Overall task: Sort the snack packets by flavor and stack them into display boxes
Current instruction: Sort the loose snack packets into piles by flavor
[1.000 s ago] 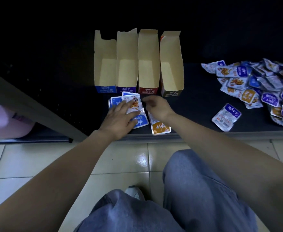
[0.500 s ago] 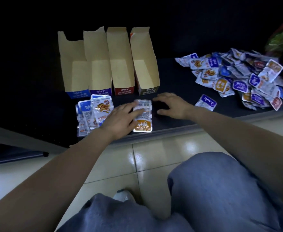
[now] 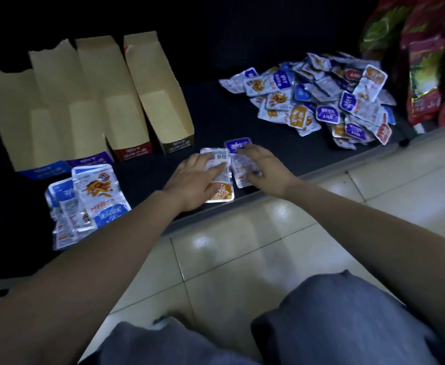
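You are barely starting; the four boxes [image 3: 161, 101], far left, are seemingly holding nothing; a blue pile [image 3: 95, 196] is lying near them; your left grip [image 3: 197, 180] is pressing flat-fingered on an orange packet [image 3: 222, 193], your right grip [image 3: 266, 167] on a purple packet [image 3: 238, 146]; the heap [image 3: 321, 101] is waiting far right.

Both your hands are down flat, palms facing downward, close together.
Your left hand [image 3: 197, 180] reaches forward with its fingers straight and slightly spread, pointing up and to the right. Your right hand [image 3: 266, 168] lies just beside it, fingers extended, their tips blurred. Your bare left forearm [image 3: 97, 246] and right forearm [image 3: 374, 219] stretch in from the lower corners and converge.
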